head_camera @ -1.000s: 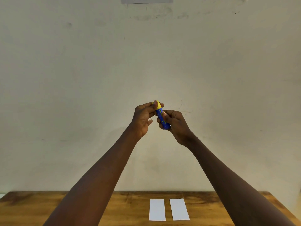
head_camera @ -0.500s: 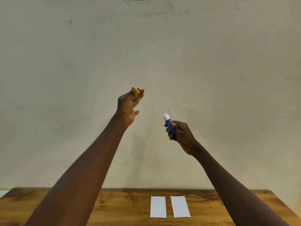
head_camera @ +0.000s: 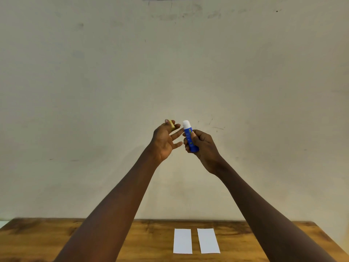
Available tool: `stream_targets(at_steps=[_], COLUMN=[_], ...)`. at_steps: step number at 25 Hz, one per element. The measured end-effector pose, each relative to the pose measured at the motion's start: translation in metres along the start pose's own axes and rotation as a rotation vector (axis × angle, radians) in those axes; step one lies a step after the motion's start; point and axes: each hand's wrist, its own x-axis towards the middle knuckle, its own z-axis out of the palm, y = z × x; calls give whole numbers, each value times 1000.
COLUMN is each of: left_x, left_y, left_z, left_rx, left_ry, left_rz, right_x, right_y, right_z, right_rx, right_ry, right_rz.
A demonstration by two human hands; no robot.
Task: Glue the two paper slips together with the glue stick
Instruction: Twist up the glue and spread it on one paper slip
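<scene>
Glue stick (head_camera: pixel 190 138), uncapped, was held nearly upright in the right hand (head_camera: pixel 203 146), whose fingers were wrapped around the blue barrel; the white glue tip pointed up. The yellow cap (head_camera: pixel 172 124) was pinched between the thumb and forefinger of the left hand (head_camera: pixel 164 141), while the remaining fingers were spread, their tips just beside the barrel. Both hands were raised in front of the pale wall (head_camera: pixel 170 72), well above the wooden table (head_camera: pixel 56 241). On the near part of the table the left paper slip (head_camera: pixel 182 241) and the right paper slip (head_camera: pixel 208 241) lay flat, side by side, close but apart, with no visible glue on either.

Step in hand, as judged: preparation of the stick, the cap being off and application not yet begun. The next move would call for lowering the right hand to the table, turning the stick tip-down, and drawing it along one slip. The left hand would probably need to put the cap down so as to steady the light paper, which could otherwise slide or lift under the tacky tip.
</scene>
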Motion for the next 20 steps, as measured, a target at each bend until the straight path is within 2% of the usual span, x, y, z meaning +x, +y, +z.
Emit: stream_targets(at_steps=[5,10,13,17,20], left_x=[0,-1,1,5,6], left_y=[-9,-8,-9,-11,-10], left_z=[0,0,-2,-4,-3], left_rx=[136,159,152,57,48], left_ry=[-92,-20,43,50,47], left_rz=[23,94,114,161,226], right_x=[2,3,2,-3,-4], right_y=[-1,1,7,16,17], right_z=[5,9,9,14,17], right_rx=[86,180,185,23,71], right_ry=[11,22,114,336,384], right_rz=[16,68,36,-35,-65])
